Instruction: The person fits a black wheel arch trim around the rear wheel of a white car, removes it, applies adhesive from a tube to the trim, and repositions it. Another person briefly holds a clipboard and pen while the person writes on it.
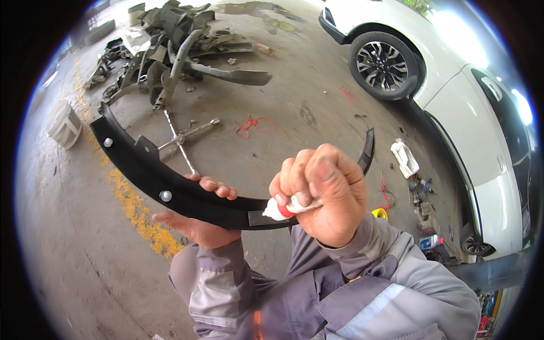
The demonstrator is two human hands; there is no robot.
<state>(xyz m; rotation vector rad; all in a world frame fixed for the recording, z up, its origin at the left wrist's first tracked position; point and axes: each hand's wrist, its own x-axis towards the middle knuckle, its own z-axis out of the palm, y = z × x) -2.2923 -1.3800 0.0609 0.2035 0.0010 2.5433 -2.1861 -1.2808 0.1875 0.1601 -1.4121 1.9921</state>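
A long curved black wheel-arch trim (133,170) arcs across in front of me, with white round clips along its left part. My left hand (207,224) grips its middle from below, the fingertips curled over the upper edge and the thumb stretched out to the left. In my right hand (328,195) is a small white glue bottle (283,209) with a red collar, squeezed in the fist. The bottle's ridged white tip points left, over a flat grey strip (258,218) on the trim. Whether tip and strip touch, I cannot tell.
A four-way lug wrench (179,139) lies on the floor beyond the trim, near tangled red string (247,126). Scrap car parts (170,51) are heaped at the far left, near a white bucket (65,126). A white car (447,90) stands right, beside a white jug (404,158).
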